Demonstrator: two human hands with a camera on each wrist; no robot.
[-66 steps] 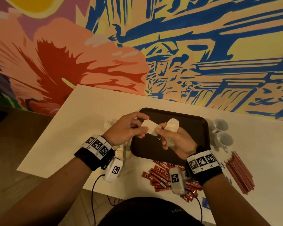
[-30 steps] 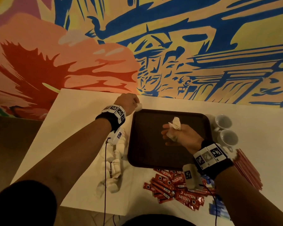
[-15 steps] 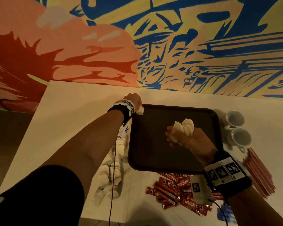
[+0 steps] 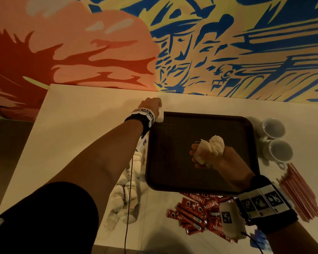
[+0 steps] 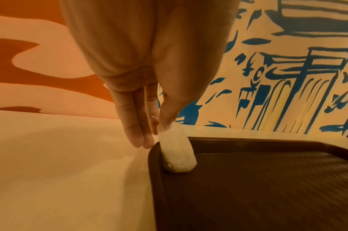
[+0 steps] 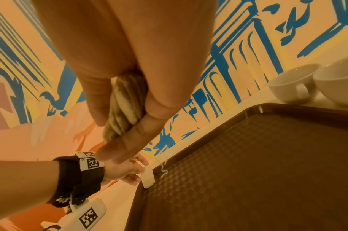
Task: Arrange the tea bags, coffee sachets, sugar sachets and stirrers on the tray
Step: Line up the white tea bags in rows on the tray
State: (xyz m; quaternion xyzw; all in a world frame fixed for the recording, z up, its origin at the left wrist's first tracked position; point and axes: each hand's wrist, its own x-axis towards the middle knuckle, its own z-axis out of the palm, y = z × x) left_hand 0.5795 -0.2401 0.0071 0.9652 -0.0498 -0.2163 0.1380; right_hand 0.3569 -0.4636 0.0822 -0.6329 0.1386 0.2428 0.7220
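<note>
A dark brown tray (image 4: 173, 171) lies on the white table. My left hand (image 4: 151, 107) pinches the top of one white tea bag (image 5: 177, 154), whose lower end touches the tray's far left corner (image 5: 155, 150); the same tea bag (image 6: 148, 178) shows in the right wrist view. My right hand (image 4: 207, 156) hovers over the tray's middle and grips a bunch of tea bags (image 4: 212, 146), also visible as tea bags (image 6: 123, 106) between thumb and fingers. More tea bags (image 4: 125, 195) lie left of the tray. Red coffee sachets (image 4: 196, 211) lie in front of it, stirrers (image 4: 299, 191) to the right.
Two white cups (image 4: 275, 142) stand just right of the tray, near the cups (image 6: 307, 84) the painted wall rises behind the table. Blue sachets (image 4: 259, 237) peek out under my right wrist. The table's left half (image 4: 72, 134) is bare.
My left hand carried one tea bag from the bunch out to the tray's far left corner and lowered it until it touches there. The right hand stayed over the tray with the bunch.
</note>
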